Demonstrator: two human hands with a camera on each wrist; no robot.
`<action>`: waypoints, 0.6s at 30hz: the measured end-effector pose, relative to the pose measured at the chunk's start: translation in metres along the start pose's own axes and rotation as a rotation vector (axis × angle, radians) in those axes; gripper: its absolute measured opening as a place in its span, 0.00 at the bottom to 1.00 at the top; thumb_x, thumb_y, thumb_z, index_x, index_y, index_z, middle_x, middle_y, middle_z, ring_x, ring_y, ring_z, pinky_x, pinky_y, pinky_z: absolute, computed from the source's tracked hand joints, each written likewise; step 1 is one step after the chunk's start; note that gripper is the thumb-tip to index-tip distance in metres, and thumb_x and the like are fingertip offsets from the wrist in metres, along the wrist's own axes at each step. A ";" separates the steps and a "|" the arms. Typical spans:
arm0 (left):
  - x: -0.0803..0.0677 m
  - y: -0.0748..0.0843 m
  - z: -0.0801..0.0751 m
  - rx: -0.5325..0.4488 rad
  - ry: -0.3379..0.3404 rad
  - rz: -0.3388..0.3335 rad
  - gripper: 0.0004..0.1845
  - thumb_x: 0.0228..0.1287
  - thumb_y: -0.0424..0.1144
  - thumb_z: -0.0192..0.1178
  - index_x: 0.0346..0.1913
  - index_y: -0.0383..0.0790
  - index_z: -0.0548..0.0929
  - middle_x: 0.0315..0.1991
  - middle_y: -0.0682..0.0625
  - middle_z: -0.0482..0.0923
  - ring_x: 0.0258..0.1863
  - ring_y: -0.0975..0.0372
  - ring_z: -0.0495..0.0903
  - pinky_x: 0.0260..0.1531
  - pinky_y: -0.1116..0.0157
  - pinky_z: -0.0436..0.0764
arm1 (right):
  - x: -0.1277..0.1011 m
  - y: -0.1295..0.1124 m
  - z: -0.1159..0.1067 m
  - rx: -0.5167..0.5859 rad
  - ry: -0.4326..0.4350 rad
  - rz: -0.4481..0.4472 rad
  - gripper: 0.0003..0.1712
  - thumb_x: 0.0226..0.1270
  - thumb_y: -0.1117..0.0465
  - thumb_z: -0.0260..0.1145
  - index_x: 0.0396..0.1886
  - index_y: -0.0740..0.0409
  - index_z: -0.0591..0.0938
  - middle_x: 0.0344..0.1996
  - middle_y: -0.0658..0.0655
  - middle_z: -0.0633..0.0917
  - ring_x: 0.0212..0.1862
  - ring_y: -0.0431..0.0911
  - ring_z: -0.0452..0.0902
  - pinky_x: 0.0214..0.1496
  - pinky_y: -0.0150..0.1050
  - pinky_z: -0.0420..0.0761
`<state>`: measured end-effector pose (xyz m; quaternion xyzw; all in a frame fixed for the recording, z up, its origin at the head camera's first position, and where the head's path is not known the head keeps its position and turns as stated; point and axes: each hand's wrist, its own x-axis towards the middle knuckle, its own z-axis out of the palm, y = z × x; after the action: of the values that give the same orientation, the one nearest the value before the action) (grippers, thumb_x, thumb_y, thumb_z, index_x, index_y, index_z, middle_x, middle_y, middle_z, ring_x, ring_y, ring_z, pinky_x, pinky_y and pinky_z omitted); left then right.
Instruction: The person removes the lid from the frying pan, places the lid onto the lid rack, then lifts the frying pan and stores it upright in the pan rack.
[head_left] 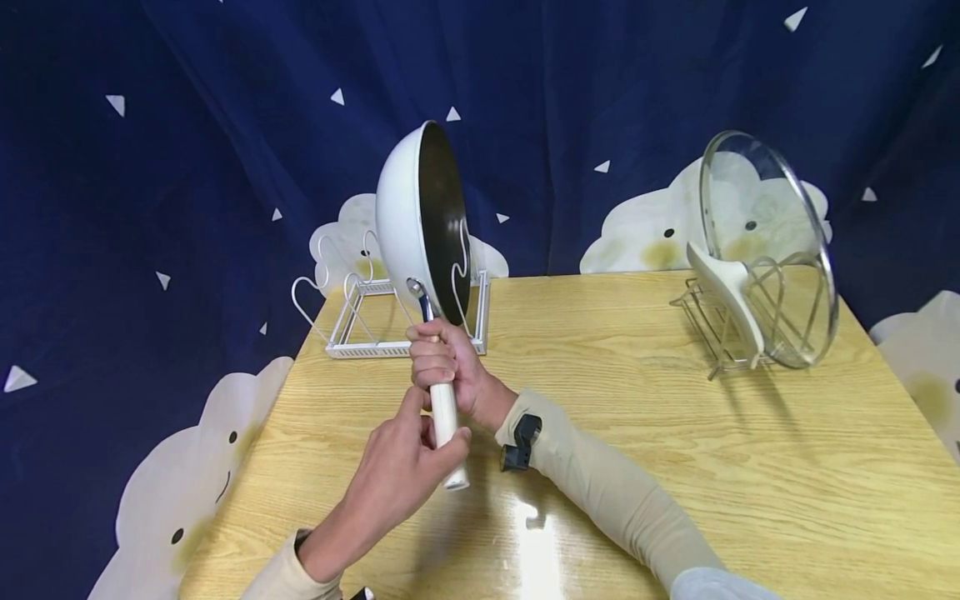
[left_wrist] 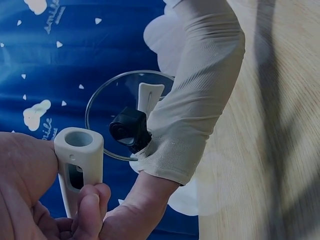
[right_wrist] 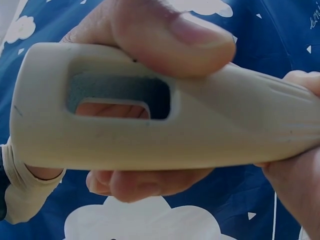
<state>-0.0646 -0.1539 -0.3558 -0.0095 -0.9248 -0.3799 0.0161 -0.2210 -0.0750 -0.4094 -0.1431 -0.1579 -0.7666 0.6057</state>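
Observation:
A white frying pan (head_left: 423, 217) with a dark inside is held on edge in the air, its bowl just above a white wire rack (head_left: 375, 325). My right hand (head_left: 442, 362) grips the upper part of the pan's cream handle (head_left: 447, 425). My left hand (head_left: 408, 467) pinches the handle's free end between thumb and fingers. In the left wrist view the handle end (left_wrist: 80, 160) with its hanging hole sits in my left hand (left_wrist: 30, 190). In the right wrist view the left thumb (right_wrist: 170, 37) presses on the handle (right_wrist: 200, 130), and my right hand (right_wrist: 300, 170) shows at the right edge.
A glass lid (head_left: 772, 242) with a white handle leans in a metal wire stand (head_left: 720, 333) at the table's back right. The wooden table (head_left: 637, 433) is ringed by a dark blue curtain with white clouds. A wrist camera (head_left: 519, 442) sits on my right sleeve.

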 end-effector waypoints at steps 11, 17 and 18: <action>0.001 -0.004 0.007 0.003 -0.002 0.010 0.19 0.63 0.43 0.68 0.51 0.44 0.73 0.25 0.60 0.80 0.18 0.67 0.76 0.15 0.66 0.75 | -0.005 -0.003 -0.006 0.018 0.009 0.008 0.22 0.69 0.64 0.56 0.20 0.47 0.55 0.10 0.41 0.54 0.11 0.36 0.51 0.13 0.31 0.65; 0.001 -0.007 0.011 0.015 0.007 0.021 0.19 0.63 0.43 0.68 0.50 0.44 0.73 0.24 0.60 0.78 0.18 0.68 0.74 0.15 0.67 0.73 | -0.008 -0.003 -0.010 0.021 0.000 0.021 0.22 0.69 0.64 0.55 0.20 0.47 0.55 0.10 0.41 0.55 0.11 0.35 0.51 0.14 0.30 0.63; 0.001 -0.007 0.012 0.017 0.007 0.022 0.18 0.63 0.43 0.68 0.50 0.44 0.73 0.23 0.60 0.78 0.18 0.68 0.74 0.15 0.67 0.73 | -0.008 -0.003 -0.011 0.020 -0.001 0.022 0.22 0.69 0.64 0.55 0.20 0.47 0.55 0.10 0.41 0.55 0.11 0.35 0.51 0.14 0.30 0.64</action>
<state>-0.0657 -0.1505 -0.3692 -0.0183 -0.9278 -0.3719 0.0237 -0.2229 -0.0718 -0.4227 -0.1394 -0.1643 -0.7581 0.6155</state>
